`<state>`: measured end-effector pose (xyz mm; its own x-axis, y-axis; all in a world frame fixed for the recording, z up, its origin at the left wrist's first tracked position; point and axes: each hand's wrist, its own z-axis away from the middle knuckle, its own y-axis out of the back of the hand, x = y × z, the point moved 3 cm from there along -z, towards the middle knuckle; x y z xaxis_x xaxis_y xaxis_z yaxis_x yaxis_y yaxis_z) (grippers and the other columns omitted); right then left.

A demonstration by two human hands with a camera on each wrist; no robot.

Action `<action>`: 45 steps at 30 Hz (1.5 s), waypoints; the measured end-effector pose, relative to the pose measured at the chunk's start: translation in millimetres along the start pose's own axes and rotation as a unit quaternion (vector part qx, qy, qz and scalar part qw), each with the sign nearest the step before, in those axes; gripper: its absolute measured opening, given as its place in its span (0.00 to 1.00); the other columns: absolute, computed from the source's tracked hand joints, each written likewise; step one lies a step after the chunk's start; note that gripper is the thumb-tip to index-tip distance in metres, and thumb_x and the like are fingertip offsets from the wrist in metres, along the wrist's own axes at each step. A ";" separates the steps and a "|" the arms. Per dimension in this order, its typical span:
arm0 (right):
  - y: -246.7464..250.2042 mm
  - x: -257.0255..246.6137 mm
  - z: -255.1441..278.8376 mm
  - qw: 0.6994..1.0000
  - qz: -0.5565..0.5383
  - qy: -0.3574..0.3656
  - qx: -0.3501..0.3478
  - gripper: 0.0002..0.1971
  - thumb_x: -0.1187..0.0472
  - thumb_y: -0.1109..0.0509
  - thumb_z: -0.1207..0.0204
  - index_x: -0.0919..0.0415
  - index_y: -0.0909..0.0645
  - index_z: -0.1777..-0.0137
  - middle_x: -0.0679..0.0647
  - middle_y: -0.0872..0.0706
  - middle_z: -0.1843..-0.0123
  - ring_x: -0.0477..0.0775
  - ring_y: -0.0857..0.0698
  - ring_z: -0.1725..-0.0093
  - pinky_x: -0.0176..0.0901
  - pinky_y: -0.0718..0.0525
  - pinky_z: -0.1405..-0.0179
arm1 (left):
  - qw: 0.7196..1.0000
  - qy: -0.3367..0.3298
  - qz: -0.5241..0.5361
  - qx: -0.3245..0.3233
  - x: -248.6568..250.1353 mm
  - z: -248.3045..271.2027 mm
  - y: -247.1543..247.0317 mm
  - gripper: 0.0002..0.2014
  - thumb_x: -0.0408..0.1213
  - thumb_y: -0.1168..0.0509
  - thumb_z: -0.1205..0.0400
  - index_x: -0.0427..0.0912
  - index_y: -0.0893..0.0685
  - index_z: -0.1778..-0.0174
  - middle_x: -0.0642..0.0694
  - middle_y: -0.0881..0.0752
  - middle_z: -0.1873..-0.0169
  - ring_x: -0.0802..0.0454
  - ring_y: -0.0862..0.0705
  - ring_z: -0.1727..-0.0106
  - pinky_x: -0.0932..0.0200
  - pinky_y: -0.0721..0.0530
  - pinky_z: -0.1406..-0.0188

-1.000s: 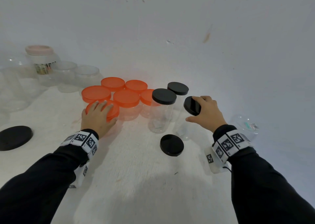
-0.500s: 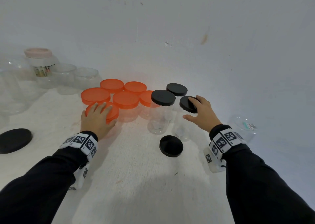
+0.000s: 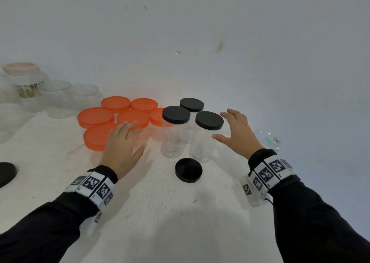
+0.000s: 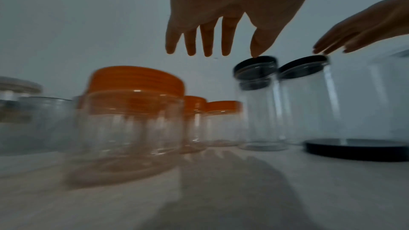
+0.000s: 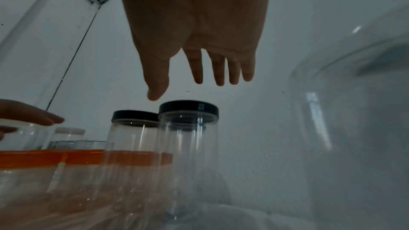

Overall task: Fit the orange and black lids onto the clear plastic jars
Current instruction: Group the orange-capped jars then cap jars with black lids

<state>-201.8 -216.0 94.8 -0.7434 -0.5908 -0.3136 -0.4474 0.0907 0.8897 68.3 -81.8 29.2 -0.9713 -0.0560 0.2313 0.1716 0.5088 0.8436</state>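
Observation:
Several clear jars with orange lids [image 3: 96,115] stand clustered at centre left. Three taller clear jars wear black lids; the nearest right one [image 3: 209,120] [image 5: 188,109] stands just left of my right hand [image 3: 230,126] [image 5: 199,69], which hovers open beside the lid with spread fingers, touching nothing. My left hand [image 3: 124,140] [image 4: 210,41] floats open with straight fingers above the right side of the nearest orange-lidded jar [image 3: 95,136] [image 4: 135,93]. A loose black lid [image 3: 188,170] [image 4: 354,148] lies flat on the table in front of the tall jars.
At the far left stand a pink-lidded jar [image 3: 21,68] and two open clear jars [image 3: 56,86]. A large black lid [image 3: 6,172] lies at the left edge. A clear container with a label [image 3: 270,140] sits right of my right hand. A white wall rises close behind.
My right hand has set the black lid onto the tall jar and let go, opening beside it. My left hand has lifted off the orange lid and drifted right.

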 end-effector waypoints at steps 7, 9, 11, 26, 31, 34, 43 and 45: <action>37.1 38.0 33.6 0.994 0.097 -0.047 0.014 0.28 0.50 0.29 0.25 0.57 0.29 0.27 0.57 0.35 0.22 0.59 0.40 0.23 0.51 0.35 0.28 | 0.968 -0.110 0.162 -0.159 81.7 -8.3 -39.3 0.20 0.43 0.36 0.19 0.46 0.26 0.31 0.49 0.26 0.32 0.51 0.30 0.29 0.61 0.34 0.32; 41.1 49.1 40.5 0.992 0.108 -0.071 -0.003 0.30 0.48 0.30 0.25 0.54 0.32 0.25 0.57 0.38 0.20 0.60 0.42 0.21 0.54 0.37 0.26 | 0.953 -0.119 0.154 -0.230 90.5 -13.4 -52.2 0.23 0.45 0.34 0.20 0.47 0.28 0.30 0.50 0.27 0.31 0.52 0.32 0.28 0.60 0.35 0.31; 38.8 59.1 45.4 0.988 0.114 -0.096 -0.047 0.33 0.45 0.32 0.24 0.51 0.37 0.21 0.58 0.44 0.17 0.62 0.46 0.20 0.56 0.41 0.23 | 0.939 -0.129 0.134 -0.288 95.2 -16.1 -65.3 0.27 0.47 0.32 0.22 0.46 0.29 0.29 0.49 0.29 0.29 0.51 0.34 0.27 0.59 0.36 0.29; 50.0 54.1 65.9 0.977 0.191 -0.048 -0.088 0.35 0.60 0.23 0.33 0.45 0.35 0.28 0.53 0.37 0.23 0.62 0.37 0.28 0.55 0.31 0.33 | 0.919 -0.120 0.029 -0.374 102.7 -20.7 -103.9 0.38 0.51 0.30 0.26 0.51 0.39 0.22 0.50 0.34 0.25 0.46 0.40 0.29 0.52 0.37 0.28; 55.5 42.8 74.9 0.989 0.113 -0.019 -0.099 0.39 0.56 0.19 0.36 0.41 0.33 0.27 0.48 0.36 0.26 0.56 0.35 0.31 0.51 0.23 0.39 | 0.917 -0.101 0.044 -0.384 98.1 -19.4 -100.6 0.36 0.51 0.29 0.27 0.50 0.35 0.24 0.48 0.33 0.27 0.45 0.38 0.28 0.51 0.35 0.28; 53.5 35.1 79.9 0.993 0.054 -0.005 -0.105 0.39 0.55 0.17 0.38 0.44 0.32 0.29 0.46 0.36 0.29 0.52 0.31 0.34 0.46 0.23 0.41 | 0.923 -0.081 0.074 -0.369 88.0 -17.2 -86.3 0.37 0.52 0.28 0.28 0.50 0.34 0.24 0.46 0.33 0.28 0.46 0.37 0.28 0.52 0.36 0.27; 6.1 6.2 85.9 0.989 -0.061 0.033 -0.132 0.38 0.59 0.19 0.40 0.43 0.37 0.34 0.47 0.37 0.39 0.53 0.28 0.45 0.37 0.23 0.51 | 0.954 -0.024 0.146 -0.262 28.0 8.9 -25.3 0.45 0.67 0.40 0.42 0.51 0.29 0.27 0.48 0.29 0.30 0.51 0.33 0.31 0.56 0.32 0.33; -4.4 -0.7 84.0 0.987 -0.087 0.041 -0.128 0.40 0.54 0.17 0.41 0.44 0.32 0.29 0.45 0.35 0.38 0.48 0.27 0.45 0.31 0.26 0.50 | 0.962 -0.013 0.158 -0.223 14.6 15.5 -10.7 0.45 0.67 0.41 0.42 0.50 0.27 0.28 0.49 0.28 0.31 0.52 0.31 0.33 0.56 0.32 0.34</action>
<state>-241.1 -148.7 63.2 -0.6192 -0.6434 -0.4502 -0.4163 -0.2173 0.8829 49.7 -74.8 16.1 -0.8621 0.0655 0.5025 0.5065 0.0771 0.8588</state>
